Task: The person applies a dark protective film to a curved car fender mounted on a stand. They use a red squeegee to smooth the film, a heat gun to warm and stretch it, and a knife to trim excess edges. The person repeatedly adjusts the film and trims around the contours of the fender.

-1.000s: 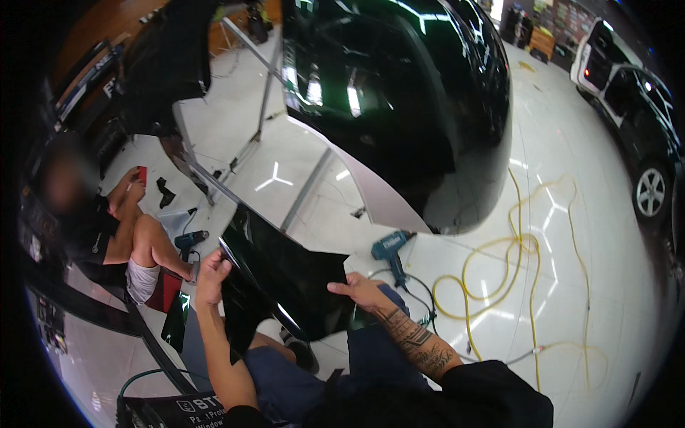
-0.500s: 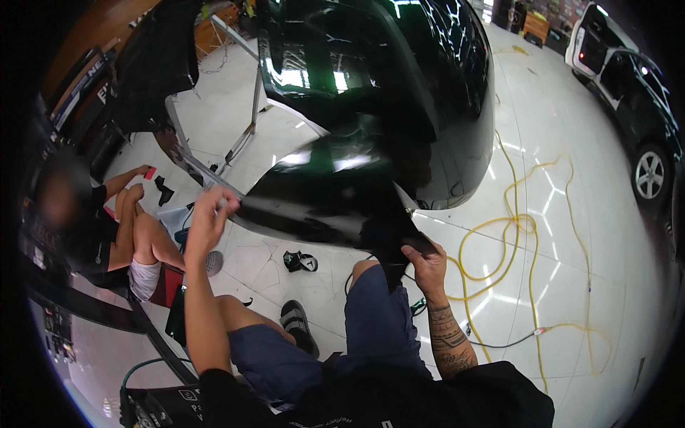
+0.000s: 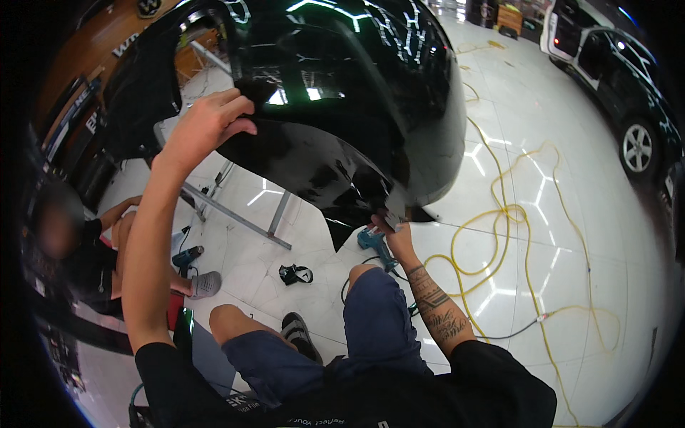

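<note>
A glossy black flexible sheet, which looks like vinyl film [image 3: 307,160], is stretched between my two hands along the lower edge of a shiny black car bumper [image 3: 335,78]. My left hand [image 3: 210,125] pinches the film's upper left end, close to the bumper. Lower and to the right, my right hand [image 3: 392,232] grips the film's other end, with thumb and fingers closed on it. A pointed corner of film hangs down beside my right hand. How much of the film touches the bumper I cannot tell.
Metal stand legs [image 3: 278,214] stand under the bumper. On the floor are a teal heat gun [image 3: 377,246], a black strap-like item [image 3: 295,274] and a tangled yellow hose [image 3: 499,214]. A seated person [image 3: 82,250] is at left, near another teal tool [image 3: 187,255]. A car [image 3: 628,93] stands right.
Both hands have moved up with the film, the left one most, to the bumper's edge. My right hand has also shifted left. The seated person's hand has dropped lower.
</note>
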`<state>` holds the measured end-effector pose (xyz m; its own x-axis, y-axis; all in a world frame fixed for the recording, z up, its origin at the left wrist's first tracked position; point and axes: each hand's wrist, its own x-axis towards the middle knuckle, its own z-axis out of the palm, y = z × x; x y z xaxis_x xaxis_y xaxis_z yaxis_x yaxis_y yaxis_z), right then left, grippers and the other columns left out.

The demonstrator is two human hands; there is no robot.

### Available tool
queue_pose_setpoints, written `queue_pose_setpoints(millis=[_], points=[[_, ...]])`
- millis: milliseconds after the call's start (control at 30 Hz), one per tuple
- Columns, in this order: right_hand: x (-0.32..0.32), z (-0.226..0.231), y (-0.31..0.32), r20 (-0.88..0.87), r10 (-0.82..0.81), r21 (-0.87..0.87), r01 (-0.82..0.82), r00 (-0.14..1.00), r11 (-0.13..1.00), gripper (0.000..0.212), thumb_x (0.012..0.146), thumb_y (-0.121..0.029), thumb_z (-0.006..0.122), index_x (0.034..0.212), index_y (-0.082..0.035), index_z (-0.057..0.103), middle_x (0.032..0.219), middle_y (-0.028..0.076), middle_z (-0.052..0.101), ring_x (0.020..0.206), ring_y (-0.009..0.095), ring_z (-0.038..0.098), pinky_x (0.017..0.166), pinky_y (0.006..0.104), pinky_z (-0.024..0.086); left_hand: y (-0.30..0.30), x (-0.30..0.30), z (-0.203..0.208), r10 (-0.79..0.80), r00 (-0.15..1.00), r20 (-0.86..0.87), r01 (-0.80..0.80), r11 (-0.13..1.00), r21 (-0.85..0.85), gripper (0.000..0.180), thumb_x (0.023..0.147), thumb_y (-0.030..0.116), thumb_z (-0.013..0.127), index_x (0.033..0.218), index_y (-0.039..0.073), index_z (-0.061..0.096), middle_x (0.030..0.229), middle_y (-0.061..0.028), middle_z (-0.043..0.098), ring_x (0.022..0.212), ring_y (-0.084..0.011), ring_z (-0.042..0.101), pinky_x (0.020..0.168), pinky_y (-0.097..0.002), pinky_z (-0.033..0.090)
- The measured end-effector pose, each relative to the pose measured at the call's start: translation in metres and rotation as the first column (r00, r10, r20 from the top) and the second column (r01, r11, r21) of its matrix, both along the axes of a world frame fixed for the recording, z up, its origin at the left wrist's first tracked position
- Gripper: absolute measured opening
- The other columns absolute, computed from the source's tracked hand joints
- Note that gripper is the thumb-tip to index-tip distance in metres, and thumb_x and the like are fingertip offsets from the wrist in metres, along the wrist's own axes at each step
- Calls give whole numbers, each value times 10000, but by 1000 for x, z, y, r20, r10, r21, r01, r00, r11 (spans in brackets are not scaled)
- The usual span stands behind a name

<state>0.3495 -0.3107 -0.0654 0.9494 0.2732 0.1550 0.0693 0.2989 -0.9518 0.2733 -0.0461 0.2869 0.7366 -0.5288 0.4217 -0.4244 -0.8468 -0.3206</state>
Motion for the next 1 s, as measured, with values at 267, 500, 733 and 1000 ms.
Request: queue_pose_setpoints(millis=[267,500,733,1000], points=[[18,-11,-10,-172,228,148,-203,958,968,618,866,-169,707,1254,97,306,953,190,633,790,237,675,662,306,532,-10,8,3,-1,1000,-1,1,1000,-19,155,777,31,686,876,18,567,851,-115,550,752,-298,582,651,-390,460],[17,-15,-9,-299,101,92,-76,949,993,428,878,-260,695,982,128,547,841,194,667,744,193,651,741,291,495,-2,7,3,74,964,256,-79,997,10,240,744,147,759,842,32,573,758,-85,561,682,-270,583,589,-350,454],[13,-40,-16,-237,131,137,-101,963,985,275,897,-219,666,1018,16,591,803,131,684,675,156,615,649,276,489,1,2,-16,13,949,314,33,989,-141,293,733,262,768,804,55,573,713,-75,596,594,-236,574,531,-312,440],[-11,-37,-21,-189,33,74,-19,981,997,303,911,-243,649,933,57,614,781,133,688,661,145,587,655,289,473,3,21,-40,111,799,591,-11,985,-170,170,844,150,713,940,63,604,663,-109,602,550,-245,595,509,-323,450]])
